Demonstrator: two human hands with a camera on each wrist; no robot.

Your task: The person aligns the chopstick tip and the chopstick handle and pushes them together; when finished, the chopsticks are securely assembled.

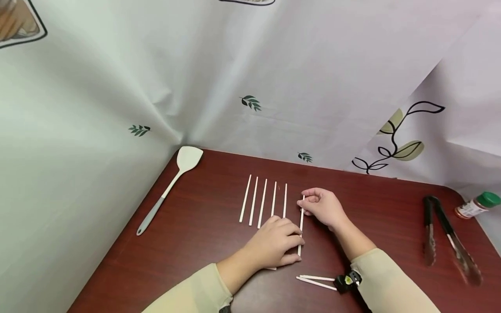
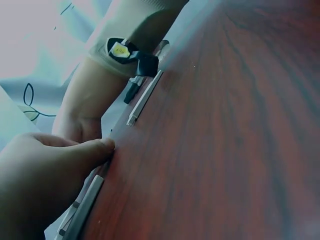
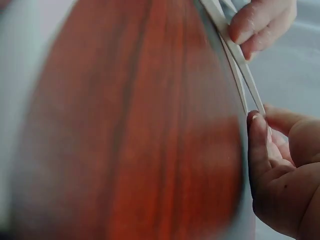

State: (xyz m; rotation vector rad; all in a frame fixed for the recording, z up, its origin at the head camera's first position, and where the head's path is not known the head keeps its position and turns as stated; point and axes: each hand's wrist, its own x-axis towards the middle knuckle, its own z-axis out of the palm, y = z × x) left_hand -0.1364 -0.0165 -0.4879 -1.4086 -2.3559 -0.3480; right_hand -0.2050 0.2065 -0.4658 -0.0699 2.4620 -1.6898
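My right hand [image 1: 322, 208] pinches the upper end of a thin white stick [image 1: 302, 219], thumb against fingertips. The left hand [image 1: 274, 243] grips its lower part, with curled fingertips and thumb at the stick. In the right wrist view, the right thumb and fingers [image 3: 260, 132] hold the tip of the stick [image 3: 247, 75], while left fingertips [image 3: 250, 32] touch it farther up. To the left, several similar white sticks [image 1: 253, 201] lie side by side in a spaced row. The left hand hides the lower ends of some.
Two more white sticks [image 1: 317, 282] lie near the right wrist. A white spatula with a grey handle [image 1: 172, 184] rests at the table's left edge. On the right are black-handled metal tongs [image 1: 450, 234] and a green-capped seasoning bottle [image 1: 475, 206]. A patterned curtain [image 1: 274, 130] stands behind the table.
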